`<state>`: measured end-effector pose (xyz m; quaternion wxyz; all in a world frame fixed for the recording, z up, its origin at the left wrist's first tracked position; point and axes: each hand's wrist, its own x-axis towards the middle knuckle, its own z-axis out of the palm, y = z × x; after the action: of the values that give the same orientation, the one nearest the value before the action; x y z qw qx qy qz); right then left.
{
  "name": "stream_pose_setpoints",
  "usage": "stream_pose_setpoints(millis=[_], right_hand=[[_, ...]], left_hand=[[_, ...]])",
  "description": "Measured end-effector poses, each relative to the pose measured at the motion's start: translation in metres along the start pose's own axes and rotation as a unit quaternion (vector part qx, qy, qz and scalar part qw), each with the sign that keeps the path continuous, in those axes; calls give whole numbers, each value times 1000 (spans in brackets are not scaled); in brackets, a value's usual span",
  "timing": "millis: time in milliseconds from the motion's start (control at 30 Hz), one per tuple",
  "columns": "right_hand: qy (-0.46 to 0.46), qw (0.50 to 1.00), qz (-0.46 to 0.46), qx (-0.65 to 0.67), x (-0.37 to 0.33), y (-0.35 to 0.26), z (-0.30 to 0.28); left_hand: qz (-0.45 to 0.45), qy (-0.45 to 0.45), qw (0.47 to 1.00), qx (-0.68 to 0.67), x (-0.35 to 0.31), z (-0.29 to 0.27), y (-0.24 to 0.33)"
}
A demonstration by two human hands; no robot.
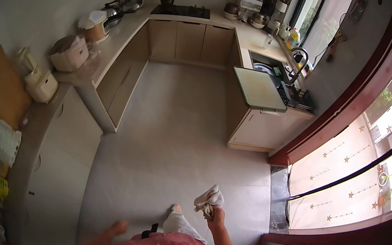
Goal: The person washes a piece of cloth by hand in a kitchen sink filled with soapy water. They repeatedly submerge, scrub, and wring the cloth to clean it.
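Observation:
My right hand (pixel 216 218) is closed around a crumpled white cloth (pixel 211 198), held out in front of my body above the floor. The cloth has darker, brownish folds near my fingers, and its upper part sticks out beyond the fist. My left hand (pixel 119 227) hangs low at my left side, smeared by motion, so its fingers cannot be made out. Nothing shows in it. Below the cloth, one foot (pixel 176 208) and a light trouser leg are visible on the grey floor (pixel 170 118).
Cabinets and a counter line the left, with a blender (pixel 40 82) and a pale bag-covered appliance (pixel 69 53). A stove (pixel 181 11) is at the back. On the right, a cutting board (pixel 260 89) lies beside the sink (pixel 264 61). A red-framed doorway (pixel 333 118) stands at right.

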<state>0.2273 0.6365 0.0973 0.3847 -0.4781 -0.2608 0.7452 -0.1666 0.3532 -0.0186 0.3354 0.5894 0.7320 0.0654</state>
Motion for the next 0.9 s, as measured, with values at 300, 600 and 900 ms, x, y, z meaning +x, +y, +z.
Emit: stream_pose_setpoints(millis=[300,600,900], right_hand=[[2,996,87,13,140,-113,130],[6,993,69,101,285,-131,189],[20,966,-36,257,389,-213,244]], left_hand=[[-263,-44,946,-185,139,-71,23],[-189,-64,965,-170,309,-168,9],[-1,-149,963,225,475,-327,-158]])
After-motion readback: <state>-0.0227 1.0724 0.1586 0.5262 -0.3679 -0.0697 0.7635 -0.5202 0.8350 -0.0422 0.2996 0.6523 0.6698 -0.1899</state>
